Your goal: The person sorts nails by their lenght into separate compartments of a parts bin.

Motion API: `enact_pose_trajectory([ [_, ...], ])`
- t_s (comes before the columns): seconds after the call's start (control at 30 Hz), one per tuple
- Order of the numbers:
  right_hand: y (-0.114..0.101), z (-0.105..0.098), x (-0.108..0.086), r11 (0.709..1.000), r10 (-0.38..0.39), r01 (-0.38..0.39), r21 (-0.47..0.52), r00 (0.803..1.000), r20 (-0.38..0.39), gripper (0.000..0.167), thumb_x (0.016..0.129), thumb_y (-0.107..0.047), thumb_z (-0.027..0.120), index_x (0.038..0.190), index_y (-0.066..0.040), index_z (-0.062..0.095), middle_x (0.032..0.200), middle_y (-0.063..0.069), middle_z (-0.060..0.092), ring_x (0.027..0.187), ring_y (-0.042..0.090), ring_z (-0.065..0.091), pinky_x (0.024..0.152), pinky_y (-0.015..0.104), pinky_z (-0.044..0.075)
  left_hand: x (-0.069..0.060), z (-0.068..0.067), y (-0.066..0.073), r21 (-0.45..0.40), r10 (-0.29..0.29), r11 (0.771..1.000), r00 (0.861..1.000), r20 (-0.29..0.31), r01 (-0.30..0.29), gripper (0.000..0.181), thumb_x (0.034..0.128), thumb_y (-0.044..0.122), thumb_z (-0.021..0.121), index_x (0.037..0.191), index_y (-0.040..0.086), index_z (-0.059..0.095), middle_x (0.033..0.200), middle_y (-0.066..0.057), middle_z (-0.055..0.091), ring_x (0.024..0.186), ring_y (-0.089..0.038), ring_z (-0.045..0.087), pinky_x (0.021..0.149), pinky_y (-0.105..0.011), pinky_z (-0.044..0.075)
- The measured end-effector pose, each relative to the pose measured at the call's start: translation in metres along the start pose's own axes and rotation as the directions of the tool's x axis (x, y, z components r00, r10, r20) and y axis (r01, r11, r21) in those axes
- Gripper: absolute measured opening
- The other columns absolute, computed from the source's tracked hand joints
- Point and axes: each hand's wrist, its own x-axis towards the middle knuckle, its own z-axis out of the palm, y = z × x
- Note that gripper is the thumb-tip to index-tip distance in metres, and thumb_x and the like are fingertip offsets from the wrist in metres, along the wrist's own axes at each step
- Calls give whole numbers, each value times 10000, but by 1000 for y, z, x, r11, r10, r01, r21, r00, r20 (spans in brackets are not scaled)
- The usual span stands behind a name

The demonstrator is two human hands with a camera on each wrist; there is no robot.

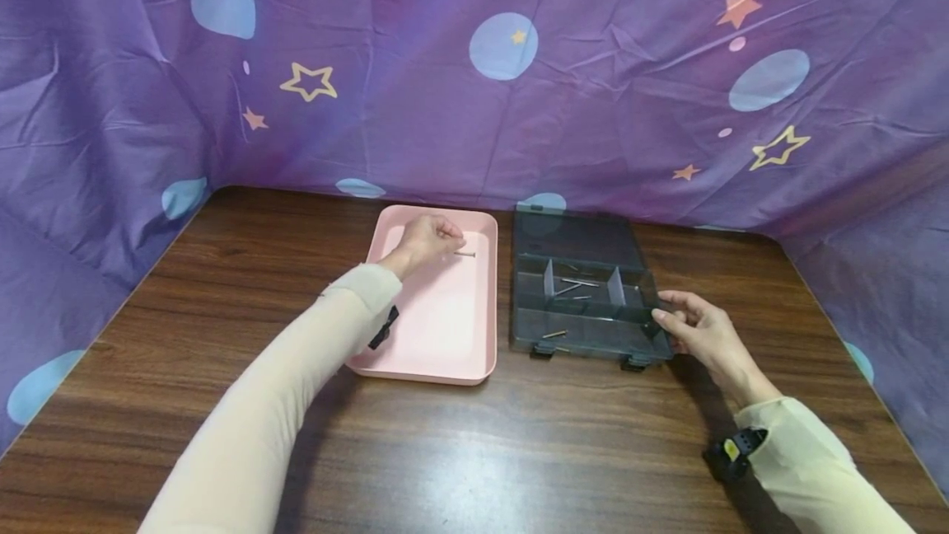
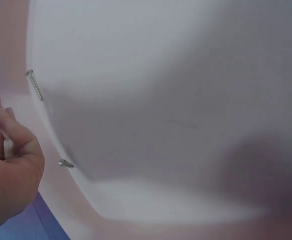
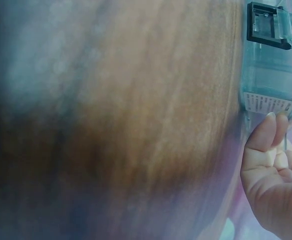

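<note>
Head view: pink tray (image 1: 441,344) left, dark see-through box (image 1: 600,342) right, both on the wooden table (image 1: 415,443). Left hand (image 1: 426,241) over the tray's far end, fingertips drawn in near the thumb; a screw (image 1: 465,254) shows just beside them, can't tell if pinched. Right hand (image 1: 708,340) grips the box's right side. Box lid (image 1: 574,237) is up, far side; several loose screws (image 1: 582,283) in the middle compartment, another in the long near one. Purple cloth (image 1: 415,130) behind.

Left wrist view: two tray screws (image 2: 35,86) by the wall, apart; fingers bunched, grip unclear.

Right wrist view: thumb and fingers close on the box edge, beside a printed label (image 3: 269,103); black latch (image 3: 269,25) further along.
</note>
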Motion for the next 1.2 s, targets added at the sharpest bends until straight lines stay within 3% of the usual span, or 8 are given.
enact_pose_trajectory([
  [0.1, -1, 0, -1, 1000, 9, -9, -8, 1000, 3, 561, 937, -267, 580, 1332, 75, 378, 723, -134, 449, 641, 3, 480, 568, 221, 481, 0, 1, -2, 30, -8, 1000, 1000, -6, 8, 172, 852, 98, 674, 986, -8, 678, 982, -152, 694, 720, -100, 582, 693, -189, 493],
  [0.47, -1, -1, 0, 1000, 21, -21, -7, 1000, 3, 569, 933, -275, 584, 1345, 57, 374, 717, -135, 442, 632, 6, 474, 562, 222, 474, 0, 6, -9, 113, -21, 993, 1000, -22, 24, 171, 827, 90, 670, 976, 8, 688, 991, -133, 709, 911, -229, 654, 837, -275, 493],
  [0.73, 0, -1, -1, 1000, 9, -9, -29, 1000, 4, 565, 938, -283, 574, 1351, 50, 379, 719, -132, 461, 639, 12, 493, 554, 223, 472, 1, 10, -12, 123, -61, 990, 998, -29, 64, 177, 801, 98, 684, 968, 41, 696, 969, -108, 714, 901, -222, 644, 869, -293, 479],
  [1.2, 0, -1, -1, 1000, 24, -24, 2, 1000, 7, 561, 934, -273, 582, 1339, 53, 372, 718, -140, 445, 653, 2, 482, 576, 217, 478, 3, 15, -13, 225, -38, 973, 999, -39, 46, 153, 819, 133, 689, 952, 63, 713, 953, -79, 716, 926, -215, 623, 886, -310, 459],
])
